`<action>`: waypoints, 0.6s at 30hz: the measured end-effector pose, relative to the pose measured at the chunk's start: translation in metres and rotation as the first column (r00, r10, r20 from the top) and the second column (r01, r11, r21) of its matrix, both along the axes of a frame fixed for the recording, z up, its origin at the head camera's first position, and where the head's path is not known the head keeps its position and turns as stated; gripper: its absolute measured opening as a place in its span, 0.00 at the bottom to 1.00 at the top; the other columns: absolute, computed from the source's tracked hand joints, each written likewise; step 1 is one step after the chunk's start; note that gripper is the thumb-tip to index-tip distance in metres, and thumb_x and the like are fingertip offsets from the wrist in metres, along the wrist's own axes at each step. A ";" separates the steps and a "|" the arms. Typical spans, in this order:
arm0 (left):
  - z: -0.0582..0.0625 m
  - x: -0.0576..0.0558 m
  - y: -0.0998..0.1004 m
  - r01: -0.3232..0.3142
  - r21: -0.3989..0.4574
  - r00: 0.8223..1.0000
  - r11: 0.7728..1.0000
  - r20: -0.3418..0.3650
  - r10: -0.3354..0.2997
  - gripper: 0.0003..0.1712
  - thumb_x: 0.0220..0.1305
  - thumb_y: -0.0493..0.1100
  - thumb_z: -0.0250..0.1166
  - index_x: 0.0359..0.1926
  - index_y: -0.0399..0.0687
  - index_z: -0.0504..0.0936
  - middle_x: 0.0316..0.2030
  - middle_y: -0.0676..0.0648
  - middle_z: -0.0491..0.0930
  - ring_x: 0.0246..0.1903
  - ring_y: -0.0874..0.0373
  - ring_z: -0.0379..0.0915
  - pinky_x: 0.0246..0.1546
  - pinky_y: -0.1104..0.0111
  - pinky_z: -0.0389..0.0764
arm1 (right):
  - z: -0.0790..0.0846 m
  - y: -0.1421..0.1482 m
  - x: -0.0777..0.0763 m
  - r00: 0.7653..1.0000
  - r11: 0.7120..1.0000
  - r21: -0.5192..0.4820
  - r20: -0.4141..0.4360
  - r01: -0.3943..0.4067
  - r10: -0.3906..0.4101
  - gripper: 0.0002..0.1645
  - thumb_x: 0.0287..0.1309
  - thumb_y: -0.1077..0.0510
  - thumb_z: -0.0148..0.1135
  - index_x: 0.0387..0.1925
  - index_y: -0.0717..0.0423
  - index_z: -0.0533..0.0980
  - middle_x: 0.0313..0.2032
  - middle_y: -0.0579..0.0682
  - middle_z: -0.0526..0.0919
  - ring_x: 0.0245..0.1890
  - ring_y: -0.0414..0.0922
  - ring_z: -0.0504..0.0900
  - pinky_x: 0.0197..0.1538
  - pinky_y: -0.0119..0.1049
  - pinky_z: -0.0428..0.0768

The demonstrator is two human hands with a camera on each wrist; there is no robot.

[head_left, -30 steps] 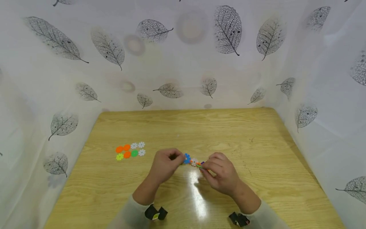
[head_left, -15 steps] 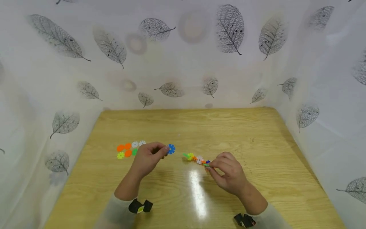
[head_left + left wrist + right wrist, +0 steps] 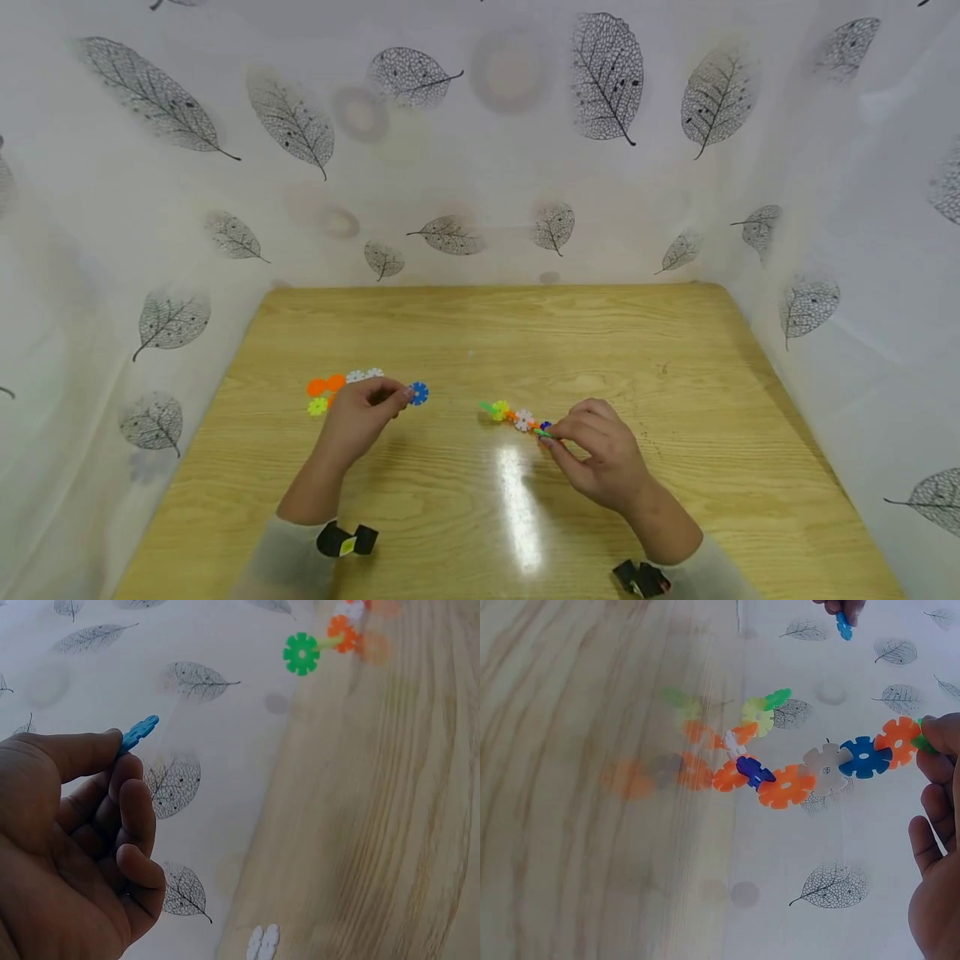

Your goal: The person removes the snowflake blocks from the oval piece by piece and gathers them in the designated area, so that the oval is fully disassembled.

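Note:
My left hand [image 3: 358, 421] pinches a blue snowflake disc [image 3: 419, 393] between thumb and index finger, left of the middle of the table. The left wrist view shows that blue disc [image 3: 139, 735] edge-on at the fingertips. On the right, my right hand [image 3: 600, 454] pinches a green end disc [image 3: 924, 739] of a chain of interlocked snowflake discs [image 3: 523, 419]. Orange, blue, white, dark blue and yellow discs follow along this chain [image 3: 786, 787], with another green disc [image 3: 778, 699] at its far end. The chain stretches leftward from the right fingertips.
Loose orange discs [image 3: 317, 387], a yellow disc [image 3: 317, 407] and white discs [image 3: 374, 374] lie at the table's left, partly hidden by my left hand. The wooden table [image 3: 450, 517] meets a leaf-patterned curtain [image 3: 480, 167] at its back and sides.
My left hand has moved left, away from the chain, carrying the blue disc. The chain's yellow and green end has come into sight. My right hand has shifted slightly right, still pinching the chain.

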State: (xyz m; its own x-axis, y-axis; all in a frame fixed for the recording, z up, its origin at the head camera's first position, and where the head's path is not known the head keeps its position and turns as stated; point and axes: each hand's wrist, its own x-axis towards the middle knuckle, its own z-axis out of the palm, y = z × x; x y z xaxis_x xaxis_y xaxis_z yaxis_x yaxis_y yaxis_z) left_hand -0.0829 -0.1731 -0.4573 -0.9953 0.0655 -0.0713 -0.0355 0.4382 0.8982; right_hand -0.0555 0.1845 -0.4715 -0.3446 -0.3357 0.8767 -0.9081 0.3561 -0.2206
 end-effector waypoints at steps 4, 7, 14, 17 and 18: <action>-0.006 0.001 -0.008 -0.016 -0.027 1.000 1.000 0.012 0.016 0.15 0.71 0.54 0.69 0.42 0.48 0.89 0.37 0.43 0.86 0.36 0.49 0.79 0.32 0.65 0.79 | 0.000 0.001 0.000 1.000 1.000 0.006 0.007 0.005 -0.005 0.14 0.70 0.53 0.67 0.29 0.57 0.85 0.28 0.46 0.87 0.30 0.46 0.79 0.38 0.39 0.76; -0.009 0.002 -0.013 -0.020 -0.055 1.000 0.998 0.019 0.021 0.16 0.71 0.54 0.69 0.43 0.45 0.89 0.38 0.43 0.86 0.37 0.51 0.79 0.32 0.65 0.79 | -0.001 0.001 0.001 1.000 1.000 0.007 0.010 0.004 -0.004 0.13 0.69 0.53 0.68 0.30 0.56 0.85 0.28 0.46 0.87 0.30 0.47 0.79 0.39 0.39 0.76; -0.016 0.004 -0.023 -0.042 -0.126 0.998 0.991 0.031 0.046 0.16 0.72 0.52 0.68 0.44 0.42 0.89 0.38 0.47 0.87 0.37 0.55 0.79 0.35 0.64 0.80 | -0.001 0.000 0.001 1.000 1.000 -0.001 0.000 -0.010 0.010 0.11 0.67 0.55 0.70 0.30 0.57 0.85 0.28 0.46 0.87 0.30 0.47 0.79 0.39 0.40 0.76; -0.020 0.003 -0.029 -0.044 -0.157 0.998 0.987 0.044 0.052 0.16 0.73 0.50 0.67 0.45 0.41 0.89 0.38 0.47 0.87 0.37 0.56 0.79 0.35 0.64 0.80 | -0.001 0.000 0.001 1.000 1.000 -0.001 -0.004 -0.008 0.008 0.13 0.69 0.54 0.68 0.30 0.57 0.85 0.28 0.47 0.87 0.30 0.47 0.79 0.39 0.40 0.76; -0.021 0.003 -0.031 -0.044 -0.162 0.997 0.986 0.051 0.053 0.16 0.73 0.49 0.66 0.45 0.41 0.89 0.38 0.47 0.87 0.37 0.55 0.80 0.36 0.63 0.80 | -0.001 0.000 0.001 1.000 1.000 -0.003 -0.003 -0.009 0.009 0.14 0.69 0.54 0.68 0.30 0.57 0.85 0.28 0.47 0.87 0.30 0.47 0.79 0.39 0.40 0.76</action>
